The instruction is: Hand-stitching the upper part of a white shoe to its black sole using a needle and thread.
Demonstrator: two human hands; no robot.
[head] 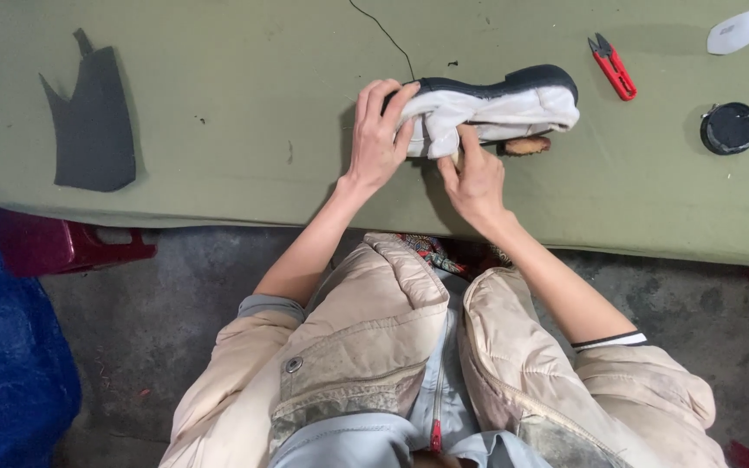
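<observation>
Both hands gripped the white shoe upper (487, 111) on the tabletop (218, 104), left of the red snips (613, 67): left hand (377, 139) clasping its heel end, right hand (476, 178) fingers pinching its lower edge; a firm, even hold seemed wise

- The shoe upper (487, 108) lies on the table (244, 104), near its centre.
- The left hand (379, 139) grips the upper's end at 9 o'clock.
- The right hand (476, 178) touches it from 6 o'clock.
- The thread snips (612, 67) lie at 2 o'clock of the upper.
- The round lid (729, 128) sits at 3 o'clock.
- The flat cut piece (88, 121) lies far off at 9 o'clock.
</observation>
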